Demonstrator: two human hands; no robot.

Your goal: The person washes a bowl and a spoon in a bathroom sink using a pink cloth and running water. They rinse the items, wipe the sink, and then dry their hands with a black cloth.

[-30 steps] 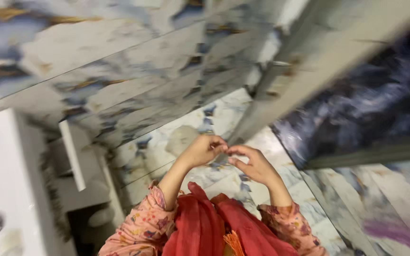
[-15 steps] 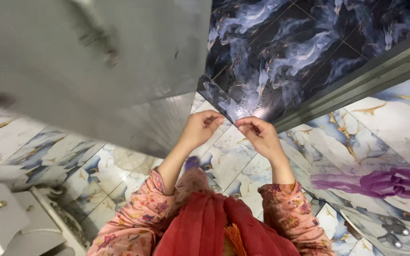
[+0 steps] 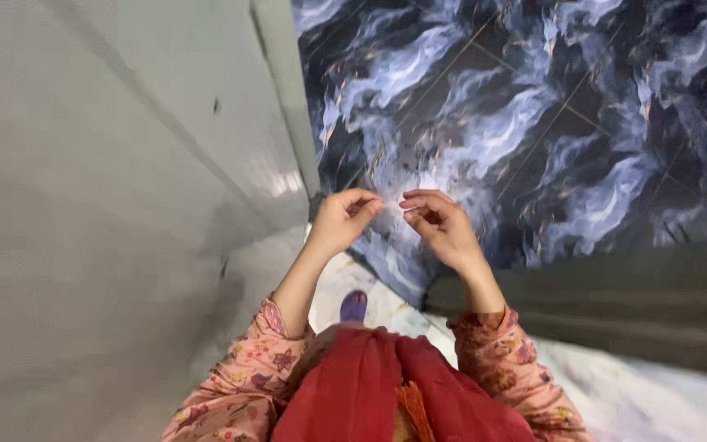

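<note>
Both grips pinched narrow, left hand (image 3: 339,219), right hand (image 3: 442,225), above dark marbled floor (image 3: 533,123), grey door (image 3: 108,205) alongside.

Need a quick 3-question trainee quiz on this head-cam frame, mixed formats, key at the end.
1. True or false: the left hand and the right hand are raised close together, fingertips nearly meeting.
2. Multiple choice: the floor straight ahead of the hands is A) dark blue marbled tile, B) green carpet, C) bare wood.
3. Fill in: the shoe tip showing below the hands is ____ in colour.

Key
1. True. Anything pinched between the fingers is too small to tell.
2. A. A grey door fills the left side.
3. Purple. It sits above the red scarf and between the pink floral sleeves.
</note>
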